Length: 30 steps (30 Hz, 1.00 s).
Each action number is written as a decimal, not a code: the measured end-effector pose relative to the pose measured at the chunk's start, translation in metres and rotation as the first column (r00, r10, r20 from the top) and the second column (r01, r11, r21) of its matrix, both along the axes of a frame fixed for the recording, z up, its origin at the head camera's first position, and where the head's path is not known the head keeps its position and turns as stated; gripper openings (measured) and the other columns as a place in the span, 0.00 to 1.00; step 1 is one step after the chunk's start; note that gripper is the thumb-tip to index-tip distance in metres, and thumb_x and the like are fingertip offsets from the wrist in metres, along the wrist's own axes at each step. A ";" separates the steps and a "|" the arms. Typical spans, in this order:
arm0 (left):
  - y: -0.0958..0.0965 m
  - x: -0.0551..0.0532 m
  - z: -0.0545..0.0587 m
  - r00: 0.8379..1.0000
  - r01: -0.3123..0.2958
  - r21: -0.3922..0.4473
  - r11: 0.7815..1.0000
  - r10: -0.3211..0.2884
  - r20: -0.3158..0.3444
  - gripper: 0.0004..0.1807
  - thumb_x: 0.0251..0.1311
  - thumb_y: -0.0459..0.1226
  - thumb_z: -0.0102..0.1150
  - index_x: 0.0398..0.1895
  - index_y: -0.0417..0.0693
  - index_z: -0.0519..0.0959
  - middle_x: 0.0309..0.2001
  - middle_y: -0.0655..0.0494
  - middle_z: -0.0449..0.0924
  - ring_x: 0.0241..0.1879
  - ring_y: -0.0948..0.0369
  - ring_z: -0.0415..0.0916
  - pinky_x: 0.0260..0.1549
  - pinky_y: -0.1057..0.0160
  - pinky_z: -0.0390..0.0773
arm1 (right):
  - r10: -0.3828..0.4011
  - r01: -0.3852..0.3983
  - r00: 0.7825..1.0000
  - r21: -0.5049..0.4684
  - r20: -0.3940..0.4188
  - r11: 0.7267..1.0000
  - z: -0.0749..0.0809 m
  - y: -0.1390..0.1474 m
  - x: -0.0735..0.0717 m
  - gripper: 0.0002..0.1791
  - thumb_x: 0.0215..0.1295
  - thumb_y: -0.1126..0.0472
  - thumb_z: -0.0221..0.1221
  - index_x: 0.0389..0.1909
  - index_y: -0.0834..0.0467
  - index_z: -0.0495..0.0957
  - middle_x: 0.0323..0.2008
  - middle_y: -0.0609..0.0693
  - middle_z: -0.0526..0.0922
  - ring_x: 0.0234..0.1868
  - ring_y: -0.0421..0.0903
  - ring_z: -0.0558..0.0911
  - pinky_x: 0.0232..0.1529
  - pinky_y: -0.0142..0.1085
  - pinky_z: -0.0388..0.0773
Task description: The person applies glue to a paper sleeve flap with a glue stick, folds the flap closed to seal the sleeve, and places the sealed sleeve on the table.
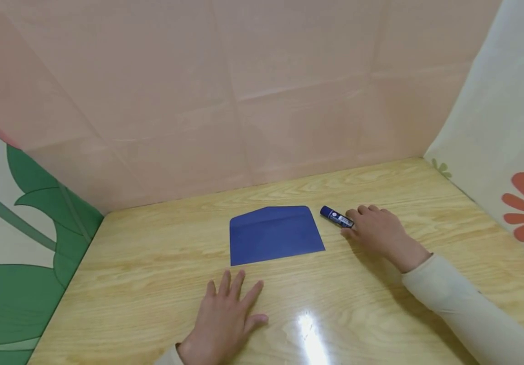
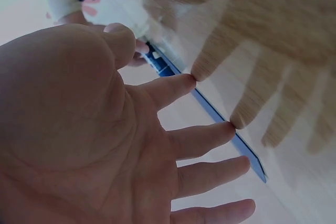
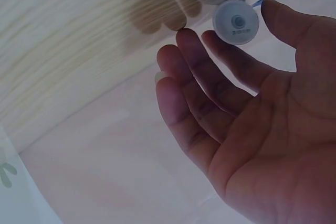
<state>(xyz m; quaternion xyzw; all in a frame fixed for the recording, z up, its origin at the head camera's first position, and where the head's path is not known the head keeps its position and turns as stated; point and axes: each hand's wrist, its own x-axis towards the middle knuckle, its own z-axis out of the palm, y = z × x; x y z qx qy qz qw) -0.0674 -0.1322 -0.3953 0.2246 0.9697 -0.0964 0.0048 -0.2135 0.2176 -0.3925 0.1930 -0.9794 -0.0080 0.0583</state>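
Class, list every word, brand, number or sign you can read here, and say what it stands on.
None can be read.
Blue tube: label print, too small to read.
Its pale end: tiny marks, too blurred to read.
Blue envelope: no writing shows.

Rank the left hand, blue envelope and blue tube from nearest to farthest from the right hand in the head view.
1. Blue tube: immediately left of the right hand.
2. Blue envelope: left of the tube.
3. Left hand: on the person's side of the envelope.
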 end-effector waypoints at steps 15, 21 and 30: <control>0.002 -0.002 -0.001 1.000 0.003 -0.037 0.999 -0.002 0.009 0.37 0.67 0.68 0.34 0.74 0.66 0.64 0.73 0.45 0.65 0.69 0.43 0.67 0.62 0.40 0.71 | -0.018 0.019 0.999 -0.017 0.038 1.000 0.001 0.001 -0.007 0.20 0.65 0.50 0.64 0.45 0.64 0.81 0.33 0.54 0.81 0.35 0.54 0.80 0.34 0.49 0.80; 0.003 -0.001 0.001 1.000 0.005 -0.053 0.999 -0.004 0.016 0.36 0.68 0.68 0.32 0.74 0.68 0.63 0.73 0.46 0.65 0.71 0.44 0.66 0.64 0.41 0.70 | 0.012 -0.012 1.000 -0.047 -0.007 0.999 0.006 -0.001 -0.003 0.18 0.64 0.53 0.65 0.46 0.65 0.82 0.35 0.55 0.83 0.36 0.52 0.78 0.35 0.46 0.80; 0.004 -0.006 0.003 0.995 0.066 -0.100 0.993 -0.073 -0.069 0.33 0.71 0.65 0.33 0.72 0.67 0.68 0.72 0.49 0.67 0.74 0.46 0.60 0.69 0.43 0.66 | 0.155 -0.171 0.981 -0.139 -0.115 0.975 0.014 -0.018 0.020 0.15 0.64 0.56 0.66 0.45 0.63 0.83 0.35 0.52 0.83 0.36 0.49 0.78 0.35 0.43 0.79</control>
